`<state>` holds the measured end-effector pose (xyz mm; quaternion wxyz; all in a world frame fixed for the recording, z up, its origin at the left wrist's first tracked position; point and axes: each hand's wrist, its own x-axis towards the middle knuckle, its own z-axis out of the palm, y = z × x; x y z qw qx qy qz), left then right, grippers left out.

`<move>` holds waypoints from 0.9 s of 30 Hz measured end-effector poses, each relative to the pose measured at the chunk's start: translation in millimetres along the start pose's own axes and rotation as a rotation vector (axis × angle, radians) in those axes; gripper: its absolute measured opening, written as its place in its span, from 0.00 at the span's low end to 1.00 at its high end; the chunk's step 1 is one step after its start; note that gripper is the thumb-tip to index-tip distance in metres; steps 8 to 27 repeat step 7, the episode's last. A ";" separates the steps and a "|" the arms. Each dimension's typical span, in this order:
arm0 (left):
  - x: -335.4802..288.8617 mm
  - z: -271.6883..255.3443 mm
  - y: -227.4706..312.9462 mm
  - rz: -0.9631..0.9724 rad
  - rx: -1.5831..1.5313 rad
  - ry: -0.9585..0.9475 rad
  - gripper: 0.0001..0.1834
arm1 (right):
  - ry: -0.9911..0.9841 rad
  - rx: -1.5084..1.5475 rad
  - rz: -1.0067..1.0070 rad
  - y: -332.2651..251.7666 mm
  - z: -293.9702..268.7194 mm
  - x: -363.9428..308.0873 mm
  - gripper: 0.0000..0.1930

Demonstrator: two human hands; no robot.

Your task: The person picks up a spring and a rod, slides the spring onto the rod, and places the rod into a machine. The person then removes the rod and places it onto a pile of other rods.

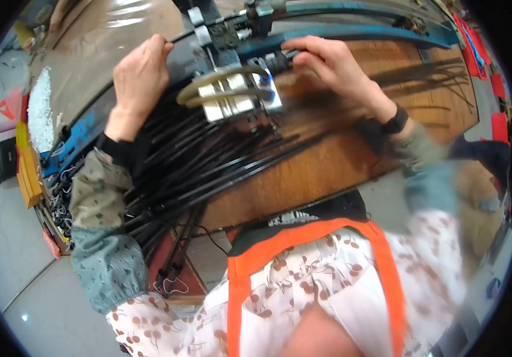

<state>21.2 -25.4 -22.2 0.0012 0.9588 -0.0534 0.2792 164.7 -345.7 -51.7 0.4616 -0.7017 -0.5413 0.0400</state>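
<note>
My left hand (pixel 142 74) is raised at the left of a small machine, its fingers curled and pinched together beside a dark, thin edge or rod; what lies between the fingertips is hidden. On the machine's right, my right hand (pixel 333 65) has its index finger and thumb brought close together at a dark cylindrical part (pixel 280 60); any small thing between them cannot be made out. Between the hands sits a shiny metal block (pixel 230 108) with two yellowish hoses (pixel 223 95) and blue fittings. Below it lies a loose bundle of long black rods (pixel 208 160).
The wooden tabletop (pixel 321 160) bears more thin dark rods (pixel 428 80), blurred toward the right. A long blue rail (pixel 363 38) runs behind the machine. At the left are a pile of small white pieces (pixel 42 113), a yellow box (pixel 28 172) and a black case (pixel 3 160).
</note>
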 end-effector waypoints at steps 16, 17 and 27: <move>19.4 3.4 -68.5 0.356 0.215 0.121 0.07 | -0.342 -0.698 -0.180 -55.8 26.5 -96.5 0.18; 19.4 3.4 -68.5 0.356 0.215 0.121 0.07 | -0.342 -0.698 -0.180 -55.8 26.5 -96.5 0.18; 19.4 3.4 -68.5 0.356 0.215 0.121 0.07 | -0.342 -0.698 -0.180 -55.8 26.5 -96.5 0.18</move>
